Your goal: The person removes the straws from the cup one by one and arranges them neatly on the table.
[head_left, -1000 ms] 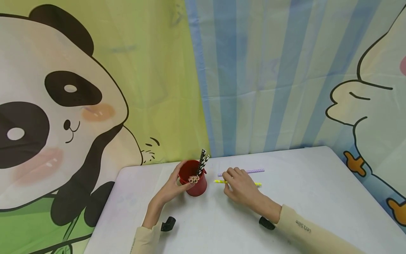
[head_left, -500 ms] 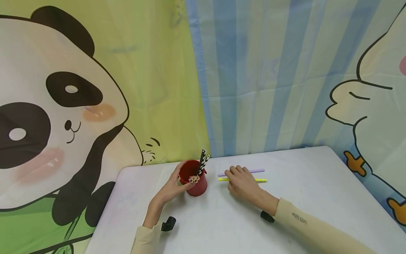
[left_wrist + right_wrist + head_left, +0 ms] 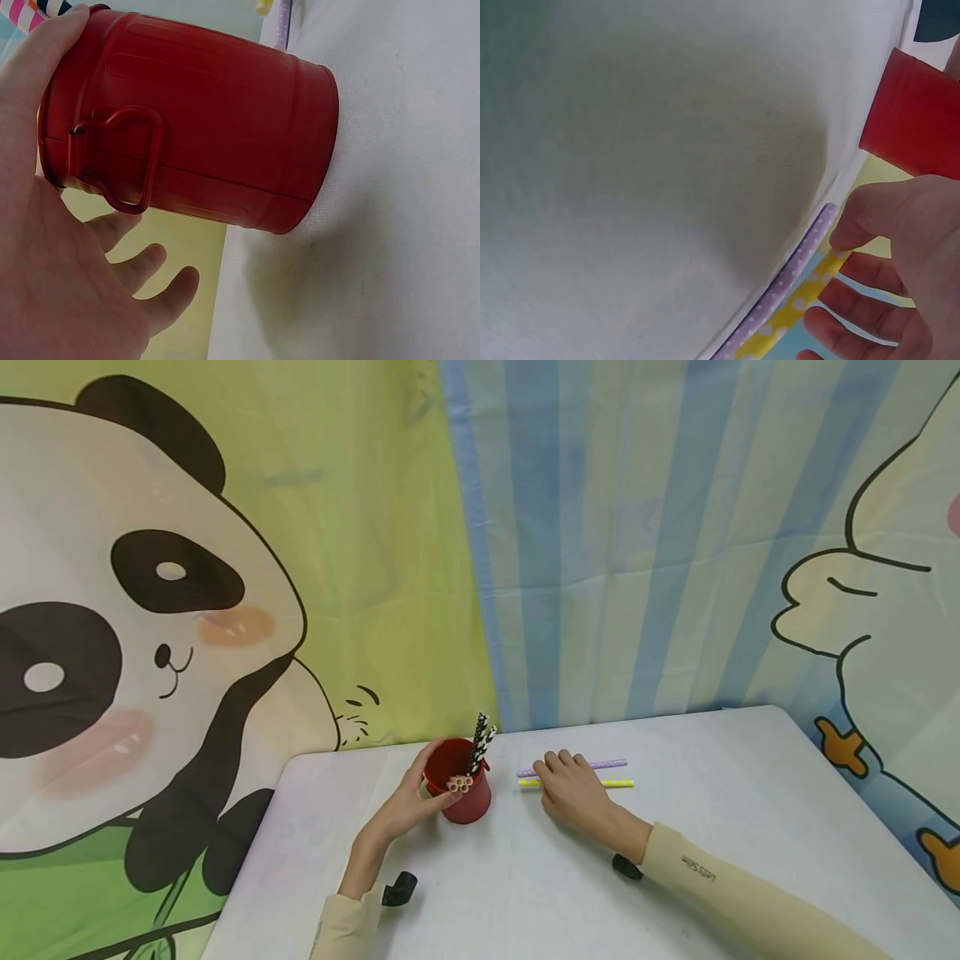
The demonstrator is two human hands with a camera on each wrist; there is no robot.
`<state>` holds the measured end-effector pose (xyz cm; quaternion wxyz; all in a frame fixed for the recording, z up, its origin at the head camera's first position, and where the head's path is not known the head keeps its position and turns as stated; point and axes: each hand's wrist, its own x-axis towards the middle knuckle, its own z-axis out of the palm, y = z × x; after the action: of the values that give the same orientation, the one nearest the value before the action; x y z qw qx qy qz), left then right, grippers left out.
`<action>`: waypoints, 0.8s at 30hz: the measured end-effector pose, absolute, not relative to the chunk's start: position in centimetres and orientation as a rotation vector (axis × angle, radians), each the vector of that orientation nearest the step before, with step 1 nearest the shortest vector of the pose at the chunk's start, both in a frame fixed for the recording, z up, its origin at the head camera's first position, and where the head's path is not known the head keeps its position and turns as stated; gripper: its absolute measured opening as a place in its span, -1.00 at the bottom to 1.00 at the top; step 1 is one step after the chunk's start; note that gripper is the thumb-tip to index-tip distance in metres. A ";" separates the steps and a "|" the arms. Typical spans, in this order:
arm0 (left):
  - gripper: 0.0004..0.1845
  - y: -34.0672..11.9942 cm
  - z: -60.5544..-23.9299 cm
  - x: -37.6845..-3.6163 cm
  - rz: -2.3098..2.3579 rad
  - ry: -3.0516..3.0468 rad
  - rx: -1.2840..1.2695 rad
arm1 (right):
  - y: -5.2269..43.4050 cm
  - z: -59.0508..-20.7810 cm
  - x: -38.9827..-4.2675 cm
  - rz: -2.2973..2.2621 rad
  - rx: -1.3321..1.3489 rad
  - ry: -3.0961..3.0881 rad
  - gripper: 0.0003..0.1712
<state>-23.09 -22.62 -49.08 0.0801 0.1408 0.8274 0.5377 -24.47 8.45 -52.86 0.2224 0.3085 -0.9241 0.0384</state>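
Right hand (image 3: 573, 793) fingers curled on yellow straw (image 3: 618, 783) beside purple straw (image 3: 607, 764) | left hand (image 3: 408, 802) cups our red cup (image 3: 463, 793) | step: picking up, we reckon | next: lift, tip into cup

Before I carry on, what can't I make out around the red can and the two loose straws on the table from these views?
- Middle of the yellow dotted paper straw and purple dotted paper straw: covered by the right hand in the head view.
- Whether that hand pinches a straw: right wrist view is cut off by the frame edge.
- Inside of the red metal can: too small in the head view; left wrist view shows only its outside, beside the left hand.
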 end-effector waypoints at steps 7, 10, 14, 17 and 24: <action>-0.04 -23.2 -51.0 -24.0 1.594 2.497 0.422 | 8.4 -53.3 -24.6 0.096 0.839 -2.566 -0.77; -0.05 -23.3 -51.0 -24.0 1.592 2.496 0.434 | 8.4 -53.3 -24.6 0.092 0.836 -2.578 -0.76; -0.07 -23.4 -50.9 -23.9 1.581 2.504 0.453 | 8.3 -53.4 -24.6 0.098 0.830 -2.600 -0.78; -0.07 -23.4 -51.0 -23.9 1.575 2.511 0.455 | 8.4 -53.5 -24.7 0.111 0.829 -2.584 -0.82; -0.06 -23.4 -51.0 -23.9 1.569 2.520 0.454 | 8.4 -53.7 -24.9 0.131 0.825 -2.500 -0.83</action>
<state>-23.95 -23.43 -51.04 0.0690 0.1508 0.8371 0.5213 -24.89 8.43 -53.71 0.2503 0.3032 -0.9182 0.0483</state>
